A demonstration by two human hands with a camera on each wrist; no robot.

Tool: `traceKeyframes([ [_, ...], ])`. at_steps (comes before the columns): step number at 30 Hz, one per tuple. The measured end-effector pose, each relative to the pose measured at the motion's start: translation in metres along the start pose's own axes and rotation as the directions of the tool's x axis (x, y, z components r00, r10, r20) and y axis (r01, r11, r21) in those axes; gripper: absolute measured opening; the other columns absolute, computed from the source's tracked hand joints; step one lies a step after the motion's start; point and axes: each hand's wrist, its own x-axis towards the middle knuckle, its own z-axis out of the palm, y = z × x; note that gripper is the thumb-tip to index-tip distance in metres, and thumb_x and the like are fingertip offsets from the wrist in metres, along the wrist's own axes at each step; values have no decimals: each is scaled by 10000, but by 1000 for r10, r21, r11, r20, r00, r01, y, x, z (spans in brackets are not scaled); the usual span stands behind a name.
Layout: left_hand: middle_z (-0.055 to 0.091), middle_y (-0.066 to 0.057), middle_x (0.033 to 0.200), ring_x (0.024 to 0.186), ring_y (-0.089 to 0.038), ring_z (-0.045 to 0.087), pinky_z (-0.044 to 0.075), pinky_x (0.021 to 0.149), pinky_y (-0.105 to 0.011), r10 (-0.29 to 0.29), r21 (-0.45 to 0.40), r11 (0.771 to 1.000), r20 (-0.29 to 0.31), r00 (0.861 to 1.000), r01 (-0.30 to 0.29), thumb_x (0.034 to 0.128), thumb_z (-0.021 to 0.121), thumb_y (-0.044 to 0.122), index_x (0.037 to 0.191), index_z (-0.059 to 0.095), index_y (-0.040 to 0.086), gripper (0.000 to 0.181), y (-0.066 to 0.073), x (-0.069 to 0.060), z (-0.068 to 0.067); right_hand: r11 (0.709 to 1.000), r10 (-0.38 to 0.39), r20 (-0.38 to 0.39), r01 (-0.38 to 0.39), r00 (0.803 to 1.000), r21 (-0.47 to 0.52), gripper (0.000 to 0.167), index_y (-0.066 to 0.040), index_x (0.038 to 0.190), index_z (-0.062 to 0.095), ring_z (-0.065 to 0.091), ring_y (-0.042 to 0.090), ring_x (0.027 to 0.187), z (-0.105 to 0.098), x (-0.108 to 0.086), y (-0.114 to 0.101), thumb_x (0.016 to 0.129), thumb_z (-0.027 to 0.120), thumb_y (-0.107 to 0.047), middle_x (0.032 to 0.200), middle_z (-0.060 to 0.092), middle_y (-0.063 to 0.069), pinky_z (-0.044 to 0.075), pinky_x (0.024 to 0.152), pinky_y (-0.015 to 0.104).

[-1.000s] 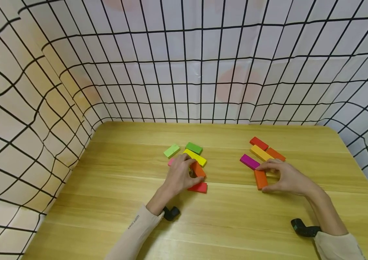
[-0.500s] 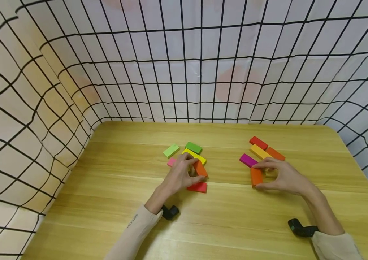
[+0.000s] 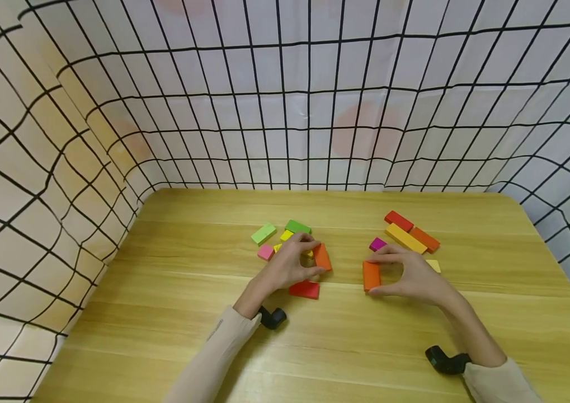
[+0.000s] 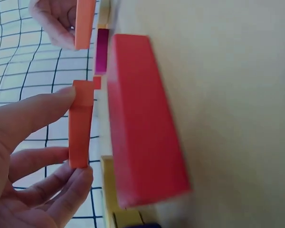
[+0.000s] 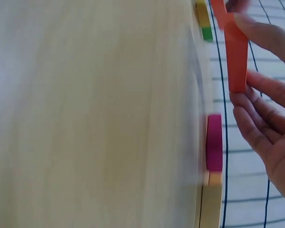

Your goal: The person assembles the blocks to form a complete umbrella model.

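Note:
My left hand (image 3: 290, 266) pinches an orange block (image 3: 322, 257) by its two ends, thumb at the near end. To its right, across a gap, my right hand (image 3: 408, 274) grips a second orange block (image 3: 371, 276) in the same way. Both wrist views show the blocks held above the tabletop: the left one (image 4: 80, 128) between thumb and fingertips, the right one (image 5: 236, 54) likewise. Just below my left hand lies a red block (image 3: 305, 289). A magenta block (image 3: 377, 244) is partly covered by my right fingers.
Left group: a light green block (image 3: 263, 234), a green block (image 3: 297, 226), a pink block (image 3: 265, 253) and yellow blocks partly under my hand. Right group: a red block (image 3: 399, 220), an orange block (image 3: 424, 239), an amber block (image 3: 405, 238) and a pale yellow block (image 3: 433, 265). Grid-patterned cloth borders the table (image 3: 345, 347).
My right hand has moved left with its orange block, away from the right group, uncovering the pale yellow block. My left hand has shifted slightly right with its own block.

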Motion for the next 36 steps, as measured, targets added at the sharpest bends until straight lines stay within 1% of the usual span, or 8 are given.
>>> traceKeyframes([
  [4, 619, -145, 1291, 1165, -263, 586, 522, 1029, -380, 10, 25, 1000, 68, 998, -12, 891, 835, 238, 1363, 651, -16, 566, 3, 15, 1, 1000, -29, 4, 29, 1000, 11, 561, -167, 1214, 771, 589, 216, 1116, 9, 6, -8, 719, 959, -351, 1185, 675, 2, 521, 946, 442],
  [8, 615, -137, 1305, 1180, -256, 591, 513, 1050, -367, 26, 32, 999, 120, 992, -30, 900, 827, 247, 1385, 637, -5, 578, 7, 30, 3, 999, -24, 31, 23, 999, 37, 552, -145, 1217, 765, 591, 239, 1110, 17, 9, -18, 741, 945, -356, 1175, 673, 15, 512, 941, 477],
  [14, 609, -130, 1317, 1194, -250, 581, 499, 1076, -339, 8, 24, 1000, 178, 984, -12, 900, 826, 215, 1385, 640, 11, 559, 9, 45, 13, 1000, -8, 60, 6, 998, 22, 563, -123, 1231, 750, 614, 198, 1092, 27, 12, -28, 753, 935, -357, 1160, 663, -12, 532, 919, 409],
  [16, 609, -128, 1324, 1201, -255, 579, 498, 1078, -333, -3, 22, 1000, 192, 981, -1, 899, 827, 210, 1382, 644, 12, 553, 8, 47, 17, 1000, 2, 71, -4, 997, 21, 561, -122, 1258, 739, 610, 192, 1101, 30, 11, -29, 771, 925, -329, 1173, 652, -13, 534, 922, 403],
  [21, 598, -129, 1372, 1242, -261, 575, 497, 1097, -336, -36, 9, 999, 205, 978, 34, 910, 814, 209, 1406, 622, 6, 569, 8, 46, 19, 1000, -9, 106, 7, 994, 16, 606, -102, 1340, 690, 606, 234, 1159, 29, 9, -29, 793, 907, -250, 1238, 635, 28, 531, 989, 490],
  [25, 594, -138, 1390, 1264, -266, 576, 487, 1123, -351, -52, -2, 999, 202, 978, 54, 922, 801, 204, 1407, 614, -10, 563, 8, 45, 17, 1000, -16, 124, 19, 992, -23, 605, -63, 1320, 691, 627, 287, 1179, 22, 7, -26, 779, 907, -228, 1266, 662, 74, 535, 997, 547],
  [32, 624, -128, 1327, 1219, -253, 596, 501, 1098, -332, -51, 0, 999, 196, 979, 52, 921, 796, 175, 1349, 666, 0, 481, 6, 44, 17, 998, -10, 137, 18, 991, -58, 564, -26, 1269, 715, 672, 263, 1074, 21, 9, -23, 792, 900, -264, 1200, 693, 83, 576, 900, 450],
  [36, 632, -128, 1312, 1216, -257, 593, 496, 1096, -343, -52, -8, 999, 182, 982, 54, 914, 801, 164, 1343, 672, 0, 477, 4, 45, 20, 998, -8, 129, 16, 992, -60, 536, -28, 1267, 722, 649, 238, 1067, 24, 10, -25, 809, 890, -250, 1198, 694, 84, 566, 896, 424],
])
